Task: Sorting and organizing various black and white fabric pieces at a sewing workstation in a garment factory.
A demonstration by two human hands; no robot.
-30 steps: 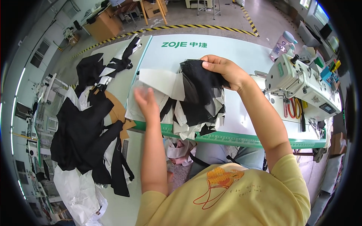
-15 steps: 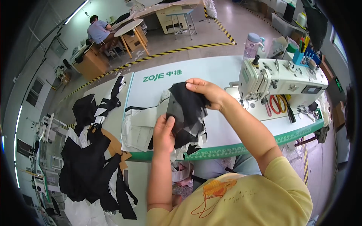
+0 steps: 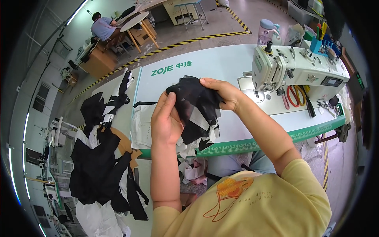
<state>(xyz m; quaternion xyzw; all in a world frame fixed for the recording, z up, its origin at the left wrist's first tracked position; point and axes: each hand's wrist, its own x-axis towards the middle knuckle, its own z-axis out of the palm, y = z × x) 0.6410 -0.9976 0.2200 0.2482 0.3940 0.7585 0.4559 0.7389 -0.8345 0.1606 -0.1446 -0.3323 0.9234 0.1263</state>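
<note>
Since a moment ago both hands have drawn closer together and the black fabric piece (image 3: 195, 108) now hangs bunched between them, lifted off the stack instead of spread over it. The left hand (image 3: 166, 120) is closed on the near edge of the cloth, thumb pressed up along it and fingers curled behind. The right hand (image 3: 221, 93) pinches the top edge from the far side, fingers folded over the hem. The cloth hangs above the front part of the pale green sewing table (image 3: 205, 65), with white cut pieces (image 3: 142, 126) lying on the table just left of it and more white strips dangling under it at the table's edge. A white sewing machine (image 3: 292, 69) stands to the right, well apart from the hands, with red-handled scissors (image 3: 294, 96) on its base. To the left of the table a heap of black and white garments (image 3: 98, 166) lies piled. Far back, another person (image 3: 102, 27) sits at a wooden desk.
</note>
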